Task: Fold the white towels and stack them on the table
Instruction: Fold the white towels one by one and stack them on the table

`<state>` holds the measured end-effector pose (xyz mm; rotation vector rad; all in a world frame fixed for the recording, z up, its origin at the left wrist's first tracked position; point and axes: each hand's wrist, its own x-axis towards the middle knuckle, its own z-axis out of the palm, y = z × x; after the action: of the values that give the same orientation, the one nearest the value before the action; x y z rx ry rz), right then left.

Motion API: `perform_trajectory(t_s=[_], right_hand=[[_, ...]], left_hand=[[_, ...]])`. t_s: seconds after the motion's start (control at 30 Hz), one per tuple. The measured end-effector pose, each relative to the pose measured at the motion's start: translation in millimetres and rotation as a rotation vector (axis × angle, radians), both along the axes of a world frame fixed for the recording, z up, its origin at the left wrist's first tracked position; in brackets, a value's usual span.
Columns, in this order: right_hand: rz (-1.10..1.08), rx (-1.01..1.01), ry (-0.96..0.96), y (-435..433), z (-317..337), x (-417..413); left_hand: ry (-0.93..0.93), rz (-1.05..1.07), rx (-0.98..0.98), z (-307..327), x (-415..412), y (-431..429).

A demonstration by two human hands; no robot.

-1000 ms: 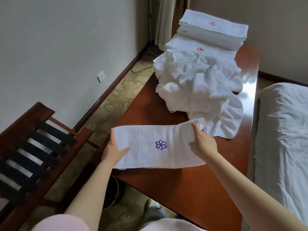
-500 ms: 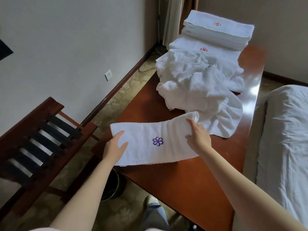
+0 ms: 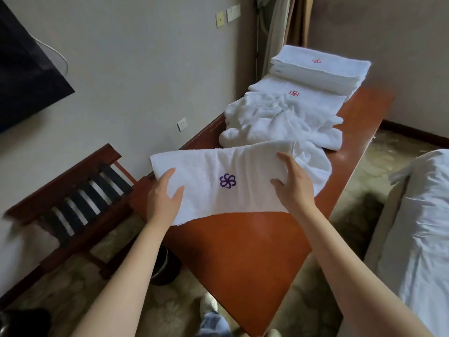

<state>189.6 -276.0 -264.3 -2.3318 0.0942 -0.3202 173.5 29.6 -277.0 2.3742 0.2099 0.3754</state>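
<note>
FOLD IN PROGRESS: A person's left grip (image 3: pixel 165 198) lies on the left end of a white towel (image 3: pixel 243 171) marked with a purple flower, forefinger and thumb straight on top of the cloth. The right grip (image 3: pixel 294 183) curls fingers and thumb onto the opposite end, grasping it. The towel, already doubled into a long strip, lies slantwise over the table (image 3: pixel 243 251), its left end jutting past the table's edge towards a slatted luggage rack (image 3: pixel 73 190).

The risks seem to sit at both ends. The overhanging part has only the flat left grip on it; should that lift, the cloth could sag and pull the strip off square, or slip to the floor. On the right, the strip touches a heap of unfolded towels (image 3: pixel 279 125) — a quick fold there may well catch a loose corner and drag it along. Soft terry layers also tend to creep, so bringing one end over the other could leave uneven edges or bury the emblem.

Beyond the heap waits the folded stack (image 3: pixel 320 69) at the table's far end — carrying the finished piece across may disturb what lies between.
</note>
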Motion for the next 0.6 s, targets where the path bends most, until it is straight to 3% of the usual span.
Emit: perform_trajectory(t_s=[0.17,0.37,0.6], right_hand=[[0.022,0.066,-0.038,-42.8,22.2,-28.6],[-0.110,0.150,-0.103,-84.0,47.6,-56.4],[-0.203,0.058,-0.136,-125.8,69.1,-69.7]], left_hand=[[-0.095,-0.027,0.037,22.0,-30.3,-40.6],[-0.219,-0.158,0.050,59.2,-28.5,-81.3],[-0.317,-0.240,-0.046,64.8,-20.6,-135.3]])
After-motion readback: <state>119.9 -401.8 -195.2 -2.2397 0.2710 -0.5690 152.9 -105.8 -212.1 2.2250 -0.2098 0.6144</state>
